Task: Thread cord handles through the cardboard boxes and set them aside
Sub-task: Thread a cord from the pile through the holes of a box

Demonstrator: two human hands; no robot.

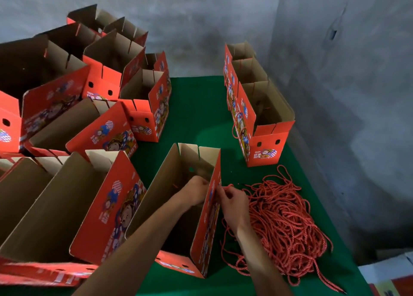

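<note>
Hands work at an open red cardboard box (178, 206) standing at lower centre of the frame on a green tabletop (199, 108). Inside the box, the left hand (195, 189) reaches toward the right wall with its fingers curled; whether its grip holds anything cannot be told. Outside that wall, the right hand (232, 203) pinches the end of a red-and-white cord (228, 186) against the printed panel. A tangled pile of matching cords (283, 224) lies just to the right of the box, at lower right. Three more red boxes (257, 108) stand in a row at upper right, the nearest with a cord loop hanging on its side. Many open boxes (73, 108) crowd the left half of the frame. Grey wall (335, 50) fills the top and right.
</note>
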